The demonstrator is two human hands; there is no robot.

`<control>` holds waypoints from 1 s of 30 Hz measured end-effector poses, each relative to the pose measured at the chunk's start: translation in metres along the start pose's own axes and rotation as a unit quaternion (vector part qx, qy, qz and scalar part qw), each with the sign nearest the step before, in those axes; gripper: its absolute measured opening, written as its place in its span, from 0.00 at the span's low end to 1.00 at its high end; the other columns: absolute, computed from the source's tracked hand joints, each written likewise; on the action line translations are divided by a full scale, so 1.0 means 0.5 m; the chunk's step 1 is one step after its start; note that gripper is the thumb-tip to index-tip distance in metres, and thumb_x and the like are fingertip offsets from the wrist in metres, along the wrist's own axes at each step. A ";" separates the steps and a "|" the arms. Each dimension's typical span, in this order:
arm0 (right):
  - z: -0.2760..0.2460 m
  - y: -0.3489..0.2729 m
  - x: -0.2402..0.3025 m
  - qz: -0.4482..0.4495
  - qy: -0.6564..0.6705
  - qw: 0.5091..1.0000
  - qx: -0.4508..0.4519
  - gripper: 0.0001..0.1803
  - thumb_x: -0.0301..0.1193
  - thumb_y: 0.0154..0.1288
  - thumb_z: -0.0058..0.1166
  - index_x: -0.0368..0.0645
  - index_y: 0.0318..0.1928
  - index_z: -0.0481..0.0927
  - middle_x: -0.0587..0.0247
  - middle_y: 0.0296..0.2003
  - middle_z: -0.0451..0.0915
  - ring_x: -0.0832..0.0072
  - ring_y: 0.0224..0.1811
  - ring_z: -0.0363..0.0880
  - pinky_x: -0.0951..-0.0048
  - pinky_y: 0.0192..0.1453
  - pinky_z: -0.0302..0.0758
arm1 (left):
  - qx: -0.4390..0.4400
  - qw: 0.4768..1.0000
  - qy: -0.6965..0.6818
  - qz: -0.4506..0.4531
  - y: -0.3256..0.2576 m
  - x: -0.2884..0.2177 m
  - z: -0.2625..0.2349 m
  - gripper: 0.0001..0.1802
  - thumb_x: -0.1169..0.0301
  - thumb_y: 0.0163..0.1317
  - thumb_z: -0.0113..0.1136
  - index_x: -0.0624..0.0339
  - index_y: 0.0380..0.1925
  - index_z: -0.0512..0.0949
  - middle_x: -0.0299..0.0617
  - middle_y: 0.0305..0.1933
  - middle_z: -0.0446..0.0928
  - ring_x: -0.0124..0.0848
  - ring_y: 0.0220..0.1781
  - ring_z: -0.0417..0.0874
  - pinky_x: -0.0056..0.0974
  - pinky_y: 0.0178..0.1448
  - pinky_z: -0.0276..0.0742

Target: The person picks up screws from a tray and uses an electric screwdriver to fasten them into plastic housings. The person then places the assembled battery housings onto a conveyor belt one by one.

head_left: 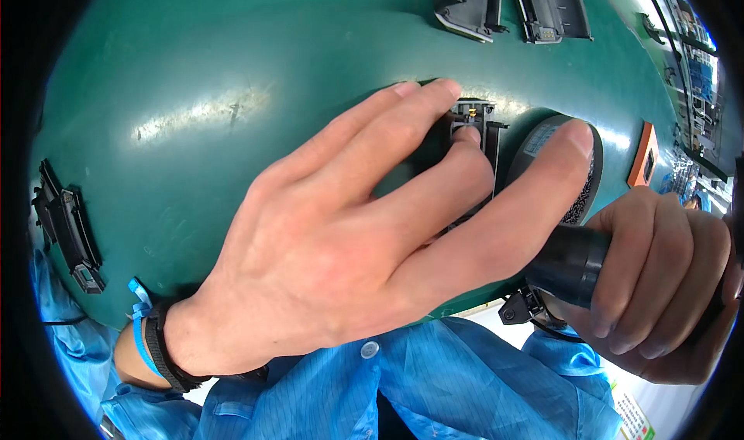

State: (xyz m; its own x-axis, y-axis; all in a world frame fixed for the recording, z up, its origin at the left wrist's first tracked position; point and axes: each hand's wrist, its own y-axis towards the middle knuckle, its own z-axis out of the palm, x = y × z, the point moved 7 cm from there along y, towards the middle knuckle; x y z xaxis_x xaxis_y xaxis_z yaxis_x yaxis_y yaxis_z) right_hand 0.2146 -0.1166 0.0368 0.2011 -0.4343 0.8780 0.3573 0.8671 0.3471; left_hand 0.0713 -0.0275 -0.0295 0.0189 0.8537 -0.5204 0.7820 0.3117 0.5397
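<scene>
My left hand (325,238) reaches over a black plastic frame (488,118) with small gold-coloured contacts, lying on the green work surface. Its bent index finger presses inside the frame, and two longer fingers rest by the far edge. The palm hides much of the frame. The thumb stretches right, over a dark, rounded dish (531,145) with a pale label and grainy black contents. At the lower right, my right hand (666,277) is wrapped round a thick black cylindrical tool (570,265). The tool's working end is hidden behind my left hand.
Two black plastic housings (469,6) (550,10) lie at the far edge. Another black plastic assembly (68,227) is at far left. An orange block (643,155) with a dark opening stands beyond my right hand. The green table (232,52) extends leftward.
</scene>
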 end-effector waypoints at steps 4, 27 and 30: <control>0.002 0.001 -0.008 0.017 0.015 1.000 -0.002 0.16 0.32 0.71 0.61 0.43 0.47 0.66 0.65 0.20 0.74 0.76 0.20 0.76 0.71 0.31 0.80 | -0.020 0.999 0.014 0.041 -0.023 0.019 0.020 0.40 0.78 0.35 0.73 0.67 0.58 0.84 0.46 0.60 0.84 0.51 0.60 0.86 0.45 0.56 0.88; -0.046 -0.006 0.009 0.033 0.030 0.999 -0.026 0.11 0.35 0.75 0.55 0.44 0.44 0.67 0.69 0.18 0.72 0.80 0.12 0.69 0.79 0.18 0.70 | 0.007 0.999 0.034 -0.030 0.013 0.010 0.003 0.33 0.80 0.41 0.69 0.63 0.55 0.85 0.41 0.43 0.88 0.45 0.52 0.88 0.43 0.55 0.89; -0.011 0.009 -0.026 0.028 0.035 0.999 -0.007 0.12 0.36 0.76 0.54 0.44 0.46 0.67 0.69 0.18 0.73 0.81 0.13 0.69 0.79 0.20 0.70 | 0.013 0.999 0.034 -0.030 0.017 0.010 0.004 0.33 0.80 0.41 0.68 0.62 0.56 0.85 0.42 0.43 0.88 0.46 0.52 0.88 0.44 0.55 0.90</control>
State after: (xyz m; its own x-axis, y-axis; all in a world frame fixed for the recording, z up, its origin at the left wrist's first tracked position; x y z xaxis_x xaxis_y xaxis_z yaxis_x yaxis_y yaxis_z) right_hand 0.2186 -0.1086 0.0250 0.2837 -0.4010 0.8711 0.3554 0.8876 0.2929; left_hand 0.0795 -0.0215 -0.0287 -0.0692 0.8605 -0.5048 0.7967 0.3522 0.4912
